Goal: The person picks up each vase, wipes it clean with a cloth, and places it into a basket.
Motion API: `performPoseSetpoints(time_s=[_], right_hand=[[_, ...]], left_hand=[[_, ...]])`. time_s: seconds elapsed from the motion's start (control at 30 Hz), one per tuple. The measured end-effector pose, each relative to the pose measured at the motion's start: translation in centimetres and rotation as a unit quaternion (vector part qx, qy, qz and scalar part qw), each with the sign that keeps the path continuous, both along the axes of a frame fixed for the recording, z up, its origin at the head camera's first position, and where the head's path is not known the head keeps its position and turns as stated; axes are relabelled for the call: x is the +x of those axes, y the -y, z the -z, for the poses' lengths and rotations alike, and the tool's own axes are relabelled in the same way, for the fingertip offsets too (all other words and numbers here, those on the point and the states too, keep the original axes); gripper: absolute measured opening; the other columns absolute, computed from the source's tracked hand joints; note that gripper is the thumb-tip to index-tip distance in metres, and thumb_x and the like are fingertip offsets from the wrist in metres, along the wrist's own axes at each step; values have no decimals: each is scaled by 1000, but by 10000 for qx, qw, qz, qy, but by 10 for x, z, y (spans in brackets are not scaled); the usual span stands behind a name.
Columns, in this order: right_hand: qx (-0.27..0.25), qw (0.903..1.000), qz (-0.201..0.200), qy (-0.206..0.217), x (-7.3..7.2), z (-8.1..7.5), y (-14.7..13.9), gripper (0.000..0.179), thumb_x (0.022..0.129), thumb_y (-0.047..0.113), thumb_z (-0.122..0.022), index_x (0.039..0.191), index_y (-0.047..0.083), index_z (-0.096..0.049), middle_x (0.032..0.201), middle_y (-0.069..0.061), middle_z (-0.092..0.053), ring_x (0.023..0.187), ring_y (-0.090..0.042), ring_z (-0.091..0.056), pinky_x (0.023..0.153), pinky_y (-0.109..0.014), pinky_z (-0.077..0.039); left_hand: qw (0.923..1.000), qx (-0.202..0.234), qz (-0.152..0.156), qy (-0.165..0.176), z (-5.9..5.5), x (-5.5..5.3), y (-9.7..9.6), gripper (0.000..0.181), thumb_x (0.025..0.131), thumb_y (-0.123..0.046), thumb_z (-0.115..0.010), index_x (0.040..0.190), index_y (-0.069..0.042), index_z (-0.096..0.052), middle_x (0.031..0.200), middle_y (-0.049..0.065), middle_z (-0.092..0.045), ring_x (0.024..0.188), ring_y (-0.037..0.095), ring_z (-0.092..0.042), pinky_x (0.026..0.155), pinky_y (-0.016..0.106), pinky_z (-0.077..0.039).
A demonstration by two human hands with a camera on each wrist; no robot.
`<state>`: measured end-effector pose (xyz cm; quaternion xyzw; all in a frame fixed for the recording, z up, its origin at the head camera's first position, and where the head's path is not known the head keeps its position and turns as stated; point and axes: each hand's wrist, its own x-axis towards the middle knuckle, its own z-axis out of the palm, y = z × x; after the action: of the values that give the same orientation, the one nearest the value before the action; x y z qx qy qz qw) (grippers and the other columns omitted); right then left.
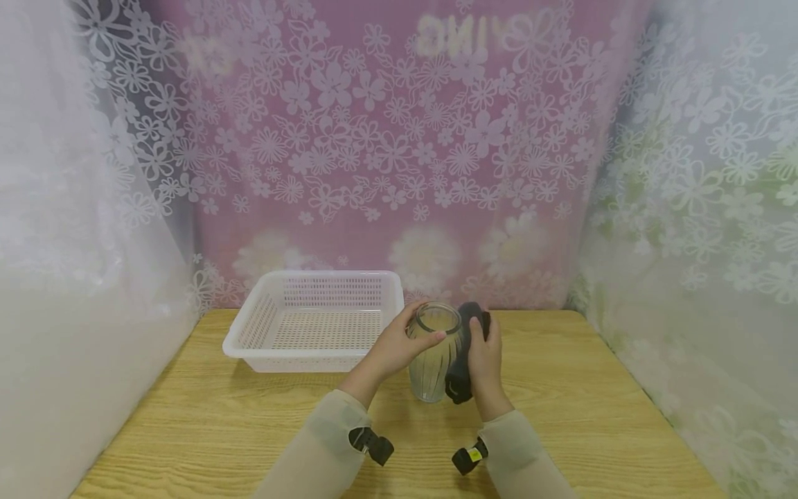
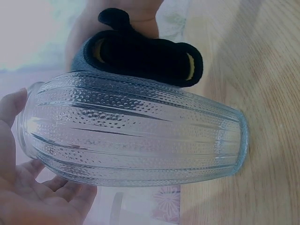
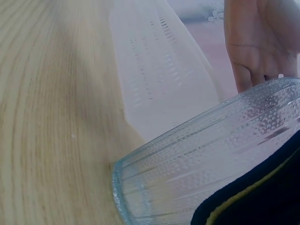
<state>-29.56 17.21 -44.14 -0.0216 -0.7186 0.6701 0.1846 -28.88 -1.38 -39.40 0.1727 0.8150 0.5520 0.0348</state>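
A clear glass vase (image 1: 430, 367) with ribbed, dimpled sides stands between the hands, slightly tilted. My left hand (image 1: 399, 338) grips it around the neck, thumb across the front just below the rim. In the left wrist view the base of the vase (image 2: 154, 136) is close over the tabletop. My right hand (image 1: 486, 357) holds a thick dark fabric piece (image 1: 463, 360) against the vase's right side, thumb on its near face. From the left wrist view this fabric piece (image 2: 145, 58) looks like a folded black loop with yellow edging inside and a short tab.
A white perforated plastic basket (image 1: 318, 360) stands on the left of the wooden table (image 1: 561, 416), right behind the left hand. A flowered translucent curtain (image 1: 386, 138) hangs behind the table's far edge, with more curtain on both sides.
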Motion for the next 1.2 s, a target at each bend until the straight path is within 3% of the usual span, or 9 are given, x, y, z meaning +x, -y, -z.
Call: performPoseSetpoints(time_s=[0.27, 0.5, 0.67, 0.9, 1.0, 1.1, 1.2], right_hand=[[-741, 9950, -380, 551, -5, 10, -4, 52, 109, 40, -35, 149, 7, -31, 142, -15, -42, 126, -28, -45, 107, -43, -37], [-970, 9873, -658, 1072, -10, 19, -7, 52, 110, 38, -32, 148, 4, -29, 138, -14, -43, 120, -25, -47, 102, -36, -39], [-962, 9847, -700, 1274, -13, 25, -9, 49, 109, 40, -32, 145, 6, -30, 131, -12, -46, 112, -21, -51, 95, -32, -43], [-913, 9819, -831, 1439, -17, 33, -10, 52, 109, 40, -30, 150, 8, -28, 139, -12, -44, 120, -22, -48, 102, -35, -39], [-950, 9810, -844, 1469, -17, 33, -11, 51, 110, 38, -31, 149, 6, -29, 135, -12, -47, 112, -18, -53, 95, -29, -45], [-929, 9800, -868, 1530, -9, 21, -8, 48, 110, 32, -32, 147, 1, -31, 129, -13, -50, 101, -14, -56, 85, -24, -48], [-842, 9813, -802, 1531, -9, 23, -8, 49, 110, 33, -33, 146, 0, -32, 128, -15, -50, 101, -15, -56, 84, -23, -48]], left_hand=[[10000, 10, 0, 29, 2, -1, 0, 82, 85, -62, -71, 155, -39, -34, 161, 3, -31, 147, 33, -30, 110, 63, -32], [10000, 26, 12, 21, 4, -3, 0, 81, 86, -61, -71, 154, -39, -34, 161, 3, -31, 146, 34, -32, 109, 63, -34], [10000, -42, -10, -8, 2, -3, 0, 82, 86, -62, -71, 155, -37, -34, 161, 1, -32, 146, 34, -32, 108, 64, -34], [10000, -21, -22, -11, 3, -4, 0, 79, 86, -60, -71, 153, -41, -35, 160, 0, -33, 145, 34, -33, 108, 63, -36], [10000, 3, -7, -5, 3, -4, 0, 78, 86, -60, -71, 153, -42, -35, 161, 0, -32, 145, 33, -33, 108, 62, -36], [10000, 2, -5, 10, 2, -3, 0, 79, 86, -61, -71, 153, -42, -35, 161, 0, -32, 145, 33, -33, 109, 61, -36], [10000, -10, -12, 23, 2, -3, 0, 79, 85, -62, -71, 153, -43, -35, 161, 0, -32, 145, 33, -33, 109, 61, -36]])
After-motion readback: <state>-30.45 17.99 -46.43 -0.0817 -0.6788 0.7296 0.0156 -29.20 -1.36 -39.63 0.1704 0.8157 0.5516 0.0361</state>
